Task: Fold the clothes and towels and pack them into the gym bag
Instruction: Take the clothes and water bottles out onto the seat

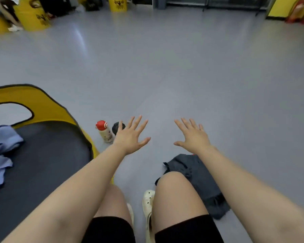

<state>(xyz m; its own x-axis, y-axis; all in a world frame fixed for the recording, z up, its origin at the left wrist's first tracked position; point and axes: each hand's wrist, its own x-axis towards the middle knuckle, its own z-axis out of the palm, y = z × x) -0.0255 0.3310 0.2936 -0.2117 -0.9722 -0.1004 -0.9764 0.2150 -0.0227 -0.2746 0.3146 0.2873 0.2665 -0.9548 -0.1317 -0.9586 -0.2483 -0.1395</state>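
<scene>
Both hands out over bare grey floor [182, 71], mid-frame. Left hand [130, 135] fingers spread and straight, holding nothing. Right hand [193, 135] the same: flat, splayed, nothing in it.

Dark grey garment [198, 174] crumpled on floor at lower right of frame, partly under right forearm and behind right knee. Long axis runs from upper left to lower right, frayed end toward bottom right. Which end is waist or hem: cannot tell.

Blue clothes [2, 151] heaped at left edge of frame, on dark panel of yellow-rimmed fabric piece [47, 107]; whether that piece is the gym bag, unclear. No fold visible on either garment.

Small bottle with red cap [104, 131] and black round object [117, 128] upright just beside left hand, upper side.

Step judged: nothing picked up yet; folding not begun. To do well: take grey garment by two corners of one short end, lift clear of knee, lay flat on open floor ahead, smooth, then fold along long axis. Mind bottle near left hand when spreading cloth.
</scene>
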